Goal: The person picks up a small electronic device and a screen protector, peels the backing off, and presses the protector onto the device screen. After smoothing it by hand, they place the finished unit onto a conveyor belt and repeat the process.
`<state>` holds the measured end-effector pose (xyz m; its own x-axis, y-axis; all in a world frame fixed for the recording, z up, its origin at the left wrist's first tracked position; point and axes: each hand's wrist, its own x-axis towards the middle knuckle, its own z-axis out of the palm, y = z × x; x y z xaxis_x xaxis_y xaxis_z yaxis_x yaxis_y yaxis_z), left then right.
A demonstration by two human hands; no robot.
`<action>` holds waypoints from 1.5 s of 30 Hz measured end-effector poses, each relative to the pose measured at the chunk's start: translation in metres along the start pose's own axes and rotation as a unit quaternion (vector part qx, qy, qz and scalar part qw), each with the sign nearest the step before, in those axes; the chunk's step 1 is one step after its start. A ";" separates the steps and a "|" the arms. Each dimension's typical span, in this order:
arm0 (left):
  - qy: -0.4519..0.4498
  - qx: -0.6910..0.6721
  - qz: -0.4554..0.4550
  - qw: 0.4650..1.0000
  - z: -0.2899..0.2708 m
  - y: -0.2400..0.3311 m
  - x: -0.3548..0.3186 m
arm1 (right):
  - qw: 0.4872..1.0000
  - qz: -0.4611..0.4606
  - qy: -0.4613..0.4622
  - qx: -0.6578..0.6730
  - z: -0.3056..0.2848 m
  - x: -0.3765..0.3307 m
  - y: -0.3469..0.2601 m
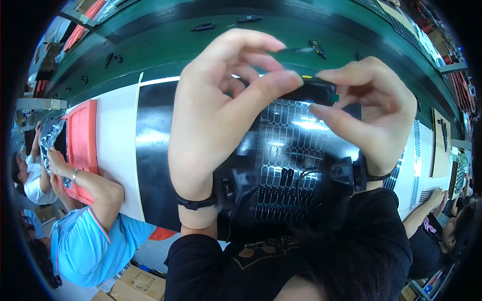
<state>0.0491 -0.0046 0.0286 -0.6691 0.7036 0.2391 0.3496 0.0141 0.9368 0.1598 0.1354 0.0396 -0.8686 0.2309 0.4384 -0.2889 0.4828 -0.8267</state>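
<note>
Pinching a small black device [319, 91] from both sides, the two hands hold it up over the middle of the bench, near the edge of the belt behind. The device is oblong and dark, with a yellow mark along its upper edge and a green tab at its right end. The left hand [213, 108] is closed on the device's left end, its thumb laid along it; a thin, blurred sliver [297, 50] shows at the tip of its index finger — what it is, I cannot tell. The right hand [386, 103] grips the right end between thumb and index finger, the thumb below and the finger above.

Below the hands lies a sheet [291, 134] printed with rows of oblong outlines, black oblong pieces [287, 176] filling its nearer rows. The sheet rests on a glossy black mat [155, 173] atop a white bench [116, 133]. Each wrist wears a strapped black unit [242, 181].

Beyond the bench runs a green belt [160, 47] with similar dark devices [203, 27] scattered along it. To the left stands a red tray [89, 138] — beside it, a co-worker in a blue shirt [100, 246] handles a silvery bag [50, 135]. At the right, a co-worker in black [427, 243] reaches over the bench.
</note>
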 end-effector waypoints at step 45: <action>0.111 -0.082 -0.034 0.990 -0.019 0.014 -0.005 | 0.998 0.013 -0.034 0.059 0.011 0.044 0.036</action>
<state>0.0450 -0.0220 0.0454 -0.8219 0.5305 0.2075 0.2005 -0.0716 0.9771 0.1062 0.1533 0.0257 -0.9006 0.1813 0.3949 -0.3081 0.3743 -0.8746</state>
